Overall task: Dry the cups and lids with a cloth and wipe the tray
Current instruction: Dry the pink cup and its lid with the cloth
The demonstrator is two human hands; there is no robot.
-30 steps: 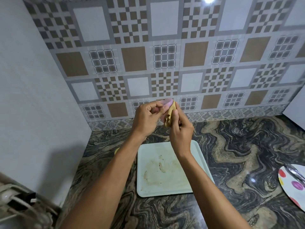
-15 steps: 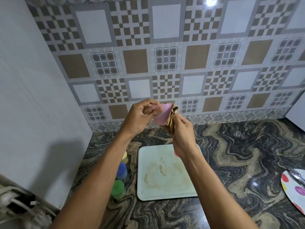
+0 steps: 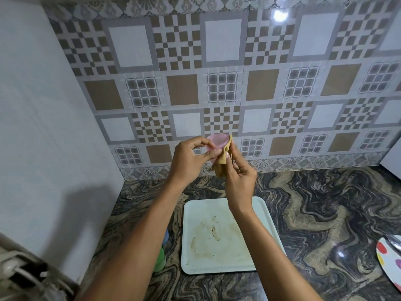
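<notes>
My left hand (image 3: 188,159) holds a small pink cup (image 3: 218,141) up in front of the tiled wall, its open mouth turned towards me. My right hand (image 3: 237,177) pinches a tan cloth (image 3: 223,166) against the cup's right rim, and the cloth hangs down between the two hands. Below them on the counter lies a pale mint tray (image 3: 219,237) with brown stains on its floor. Left of the tray, a green cup (image 3: 160,259) and a blue cup (image 3: 165,236) peek out from behind my left forearm.
The dark marbled counter (image 3: 325,213) runs right from the tray. A white plate (image 3: 390,260) with coloured dots and a metal utensil (image 3: 395,242) on it sits at the right edge. A plain wall closes the left side. A tap-like fitting (image 3: 19,272) shows at the bottom left.
The cup has turned in my left hand so that its open mouth now faces me, and the cloth has shifted along its rim. Both hands stay raised above the tray.
</notes>
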